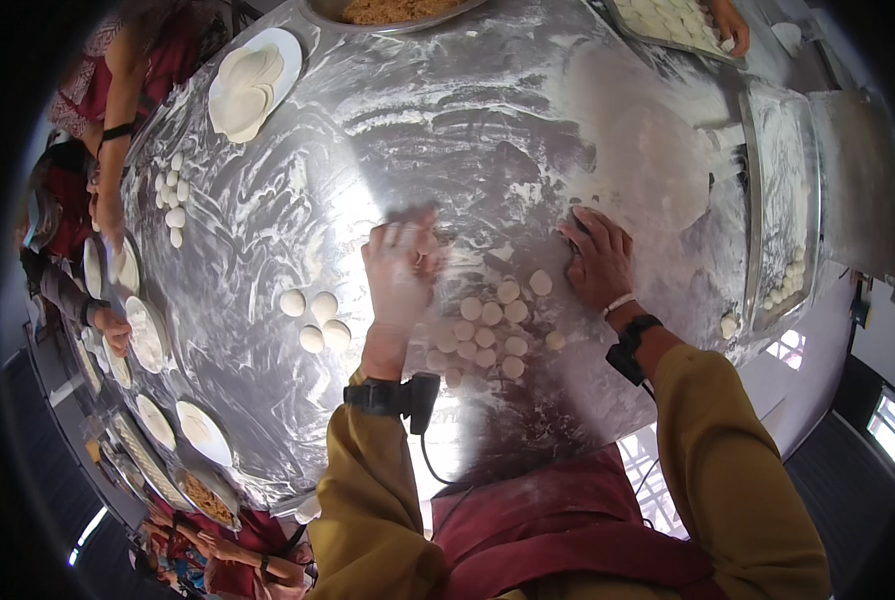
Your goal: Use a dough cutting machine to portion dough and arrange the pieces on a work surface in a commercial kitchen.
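My left hand (pixel 401 266), blurred by motion, is curled low over the floured metal table (pixel 462 165); whether anything is under its fingers is hidden. My right hand (pixel 601 259) rests on the tabletop with bent fingers, and its palm side cannot be seen. Between the hands and nearer to me lies a cluster of small round dough pieces (pixel 485 337). One dough piece (pixel 540 282) sits at the cluster's upper right, close to my right hand. Several larger dough rounds (pixel 324 306) lie together to the left of my left wrist.
A white plate (pixel 291 64) holds stacked dough wrappers (pixel 241 105). A filling bowl (pixel 395 28) stands at the far edge. A floured tray (pixel 781 165) is at right, a dumpling tray (pixel 669 26) beyond. Co-workers' hands (pixel 110 210) (pixel 731 30) work along the edges.
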`<state>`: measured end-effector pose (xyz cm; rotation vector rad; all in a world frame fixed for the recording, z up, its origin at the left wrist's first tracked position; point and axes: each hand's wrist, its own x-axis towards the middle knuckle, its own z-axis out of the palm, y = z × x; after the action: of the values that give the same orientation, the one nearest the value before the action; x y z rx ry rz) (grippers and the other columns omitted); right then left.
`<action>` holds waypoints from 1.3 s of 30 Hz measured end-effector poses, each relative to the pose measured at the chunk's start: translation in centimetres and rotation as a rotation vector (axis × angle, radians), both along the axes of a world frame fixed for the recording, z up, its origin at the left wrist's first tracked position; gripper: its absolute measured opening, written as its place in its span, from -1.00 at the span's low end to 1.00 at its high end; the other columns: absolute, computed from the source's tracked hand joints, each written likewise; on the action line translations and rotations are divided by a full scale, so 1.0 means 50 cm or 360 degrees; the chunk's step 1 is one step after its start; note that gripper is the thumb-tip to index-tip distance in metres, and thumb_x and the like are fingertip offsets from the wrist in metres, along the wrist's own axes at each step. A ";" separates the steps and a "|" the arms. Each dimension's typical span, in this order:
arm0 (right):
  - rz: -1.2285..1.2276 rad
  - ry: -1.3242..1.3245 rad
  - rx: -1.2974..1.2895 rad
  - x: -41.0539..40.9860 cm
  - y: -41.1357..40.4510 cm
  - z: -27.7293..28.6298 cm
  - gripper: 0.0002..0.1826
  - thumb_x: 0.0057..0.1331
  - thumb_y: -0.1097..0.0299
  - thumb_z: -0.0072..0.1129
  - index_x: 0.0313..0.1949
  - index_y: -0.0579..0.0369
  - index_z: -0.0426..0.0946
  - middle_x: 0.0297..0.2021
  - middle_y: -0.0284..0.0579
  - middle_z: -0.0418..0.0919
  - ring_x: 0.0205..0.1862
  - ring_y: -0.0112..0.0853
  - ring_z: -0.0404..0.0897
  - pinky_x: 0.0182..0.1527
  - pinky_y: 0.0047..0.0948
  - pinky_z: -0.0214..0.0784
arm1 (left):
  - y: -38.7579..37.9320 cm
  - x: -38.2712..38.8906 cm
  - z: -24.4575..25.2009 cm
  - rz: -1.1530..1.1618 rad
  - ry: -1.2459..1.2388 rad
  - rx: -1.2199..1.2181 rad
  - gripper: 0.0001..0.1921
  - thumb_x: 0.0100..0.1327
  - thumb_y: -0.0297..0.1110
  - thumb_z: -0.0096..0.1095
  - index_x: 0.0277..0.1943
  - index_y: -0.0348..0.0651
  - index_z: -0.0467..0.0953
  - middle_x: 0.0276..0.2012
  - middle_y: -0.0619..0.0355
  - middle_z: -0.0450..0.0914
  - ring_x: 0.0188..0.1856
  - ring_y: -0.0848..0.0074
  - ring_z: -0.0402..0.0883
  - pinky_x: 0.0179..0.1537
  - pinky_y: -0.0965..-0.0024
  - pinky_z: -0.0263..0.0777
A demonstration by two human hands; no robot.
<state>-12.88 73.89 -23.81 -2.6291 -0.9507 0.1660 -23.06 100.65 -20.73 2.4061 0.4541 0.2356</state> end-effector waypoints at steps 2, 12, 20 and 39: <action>0.0010 -0.0022 0.0020 -0.002 0.007 -0.002 -0.45 -0.02 0.41 0.00 0.06 -0.17 0.42 0.20 -0.26 0.25 0.28 -0.28 0.16 0.29 -0.11 -0.08 | -0.007 0.005 -0.012 -0.0186 0.0173 0.0423 -0.62 0.04 -0.45 0.27 -0.01 -0.08 0.50 -0.15 0.10 0.49 -0.06 0.17 0.37 0.01 0.18 0.28; -0.0005 -0.0020 -0.0019 -0.001 0.002 -0.005 -0.46 -0.01 0.41 -0.03 0.05 -0.21 0.43 0.20 -0.26 0.26 0.27 -0.27 0.17 0.29 -0.11 -0.08 | 0.018 -0.038 0.013 0.0055 0.0070 -0.0240 -0.71 0.03 -0.49 0.24 -0.13 -0.20 0.51 -0.16 0.03 0.51 -0.11 0.14 0.45 -0.10 0.21 0.36; 0.0014 -0.0063 -0.0012 -0.004 0.009 -0.011 -0.45 -0.01 0.39 -0.03 0.07 -0.21 0.42 0.19 -0.23 0.27 0.27 -0.25 0.18 0.29 -0.10 -0.09 | 0.118 -0.123 -0.015 0.0531 0.0321 0.0578 -0.69 0.19 -0.18 0.20 -0.11 -0.21 0.49 -0.20 0.00 0.53 -0.12 0.09 0.45 0.03 0.13 0.25; 0.0027 -0.0134 -0.0047 -0.001 -0.003 -0.008 -0.46 0.02 0.41 -0.04 0.07 -0.18 0.39 0.18 -0.21 0.29 0.25 -0.22 0.21 0.27 -0.12 -0.04 | 0.082 -0.040 -0.067 0.0317 0.0154 0.0697 -0.56 0.36 -0.11 -0.18 0.28 0.16 0.28 0.32 0.17 0.22 0.36 0.17 0.06 0.31 0.05 -0.23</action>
<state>-12.90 73.72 -24.23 -2.6741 -1.0059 0.0749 -25.09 104.77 -24.05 2.8079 0.7542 0.3362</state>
